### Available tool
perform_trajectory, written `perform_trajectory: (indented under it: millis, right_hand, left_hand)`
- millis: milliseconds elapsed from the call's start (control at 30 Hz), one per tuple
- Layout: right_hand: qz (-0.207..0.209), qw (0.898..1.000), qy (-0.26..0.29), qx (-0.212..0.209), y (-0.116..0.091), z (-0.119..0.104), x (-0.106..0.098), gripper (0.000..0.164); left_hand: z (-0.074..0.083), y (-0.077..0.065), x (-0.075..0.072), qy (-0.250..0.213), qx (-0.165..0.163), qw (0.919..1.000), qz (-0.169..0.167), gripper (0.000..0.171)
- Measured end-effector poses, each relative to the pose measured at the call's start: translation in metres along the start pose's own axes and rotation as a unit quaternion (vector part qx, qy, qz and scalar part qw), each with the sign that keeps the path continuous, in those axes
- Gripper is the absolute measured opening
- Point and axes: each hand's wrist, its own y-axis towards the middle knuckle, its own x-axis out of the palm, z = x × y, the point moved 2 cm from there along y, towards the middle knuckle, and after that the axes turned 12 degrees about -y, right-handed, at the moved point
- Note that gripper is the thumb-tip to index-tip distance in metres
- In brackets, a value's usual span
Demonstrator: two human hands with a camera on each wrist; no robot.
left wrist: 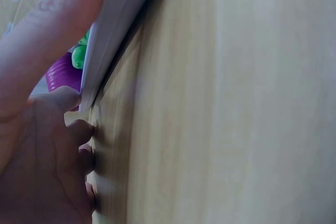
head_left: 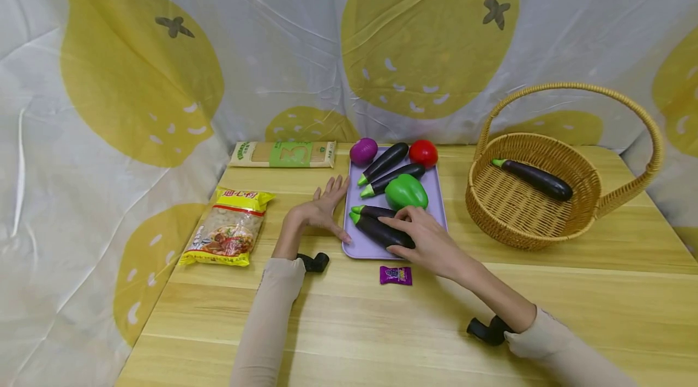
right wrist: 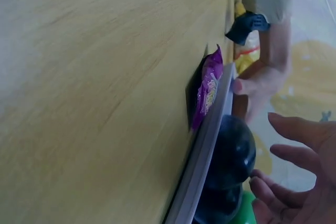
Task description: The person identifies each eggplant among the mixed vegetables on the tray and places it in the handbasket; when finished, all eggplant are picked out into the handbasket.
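1. The front eggplant (head_left: 380, 231) lies on its side in the pale purple tray (head_left: 362, 248), near the tray's closest edge. Its small green tip (head_left: 354, 218) points left.
2. It looks shiny and smooth, so I think it may slip a bit. It is likely light and stiff, maybe plastic, and I would not worry about it breaking.
3. The best place to hold it is its fat middle, thumb on the near side and fingers over the far side. The thin green tip gives little to grip.
4. The right hand (head_left: 428, 241) is over its fat end, fingers loosely bent and not wrapped round it. I can't tell if the fingertips touch it.
5. Another eggplant (head_left: 373, 211) lies right behind it, so fingers have little room there. The green pepper (head_left: 408, 192) is close too.
6. The left hand (head_left: 324, 210) is spread out at the tray's left edge and grasps nothing.
7. Outside the tray, a purple packet (head_left: 395, 275) lies on the worktop (head_left: 327, 326). Off to the right, the basket (head_left: 485, 211) has one eggplant inside.
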Motion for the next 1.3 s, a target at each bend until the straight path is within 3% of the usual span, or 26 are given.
perform_trajectory:
  millis: [1033,1300]
  right_hand:
    - [-0.043,0.998,-0.045,0.025,0.015,-0.009,0.014,0.043]
    - [-0.019,0.998,-0.047,0.031,0.014,-0.011,0.014,0.039]
  left_hand:
    - [-0.002,0.0,0.0,0.008,-0.002,1.0,-0.001,0.146]
    - [-0.002,0.0,0.001,0.008,-0.001,1.0,0.001,0.147]
